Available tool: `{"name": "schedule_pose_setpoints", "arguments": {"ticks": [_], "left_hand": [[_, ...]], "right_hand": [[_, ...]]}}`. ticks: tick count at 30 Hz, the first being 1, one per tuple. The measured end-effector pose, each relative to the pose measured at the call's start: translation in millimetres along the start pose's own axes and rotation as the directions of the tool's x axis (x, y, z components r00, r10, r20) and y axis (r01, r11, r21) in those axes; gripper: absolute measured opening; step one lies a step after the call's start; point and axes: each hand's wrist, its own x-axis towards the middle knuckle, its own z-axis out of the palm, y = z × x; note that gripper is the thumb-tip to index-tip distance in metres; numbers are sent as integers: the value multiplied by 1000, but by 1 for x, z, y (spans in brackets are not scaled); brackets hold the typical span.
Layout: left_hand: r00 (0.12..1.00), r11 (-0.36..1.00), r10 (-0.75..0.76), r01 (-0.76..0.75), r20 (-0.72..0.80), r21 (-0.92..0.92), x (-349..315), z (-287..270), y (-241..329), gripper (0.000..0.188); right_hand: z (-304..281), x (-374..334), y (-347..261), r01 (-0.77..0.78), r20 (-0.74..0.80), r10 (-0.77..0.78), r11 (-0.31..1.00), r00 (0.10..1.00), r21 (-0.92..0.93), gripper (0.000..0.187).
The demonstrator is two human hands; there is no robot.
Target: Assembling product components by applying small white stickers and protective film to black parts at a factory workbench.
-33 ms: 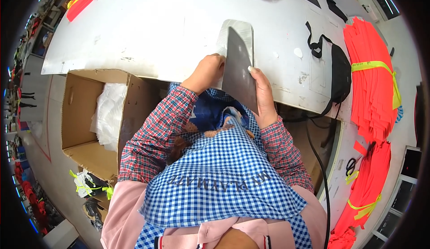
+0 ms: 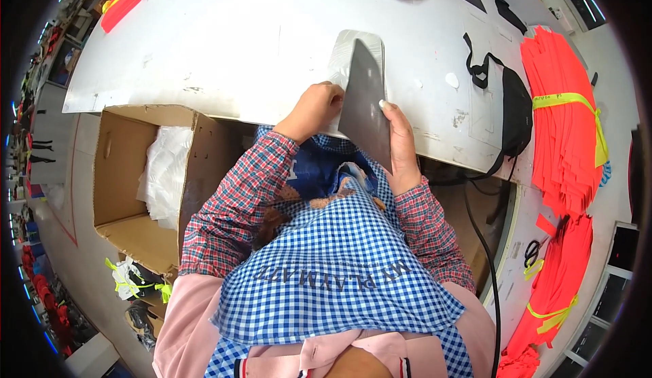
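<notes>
- Cardboard box point(image 2: 121, 174): 8 o'clock from grey sheet point(image 2: 367, 99).
- Left hand point(image 2: 316, 112): 9 o'clock, fingers curled by sheet's edge; pinching or merely near, cannot tell.
- Grey sheet: tilted before pale stack point(image 2: 338, 57), lower end past table point(image 2: 224, 45) edge; may slip down if thumb slackens.
- Right hand point(image 2: 402, 141): 4 o'clock, grasping sheet; uneven pressure might bend it.
- Black bag point(image 2: 518, 110): 3 o'clock, well apart.

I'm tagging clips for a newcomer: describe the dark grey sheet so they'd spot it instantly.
Find the near edge of the big white table. There, between the left hand and the gripping right hand, slants the dark grey sheet. Its dark, raised face sets it apart from the pale, round-cornered piece lying flat behind it.
</notes>
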Motion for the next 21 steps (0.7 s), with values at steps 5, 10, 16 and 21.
{"name": "schedule_pose_setpoints", "arguments": {"ticks": [5,10,16,21], "left_hand": [[995,998,46,-50,88,37,-7,-15,30,21],[983,934,157,-178,90,309,-18,-7,42,19],[950,947,-292,304,112,-105,3,-56,40,20],[830,699,-546,380,-109,-606,-16,-153,8,36]], "right_hand": [[-10,3,1,50,-33,-45,987,998,153,16],[-20,8,5,37,17,-40,991,999,130,30],[-23,9,8,34,-1,-34,991,999,130,26],[-18,6,4,26,-13,-25,993,1000,118,26]]}}
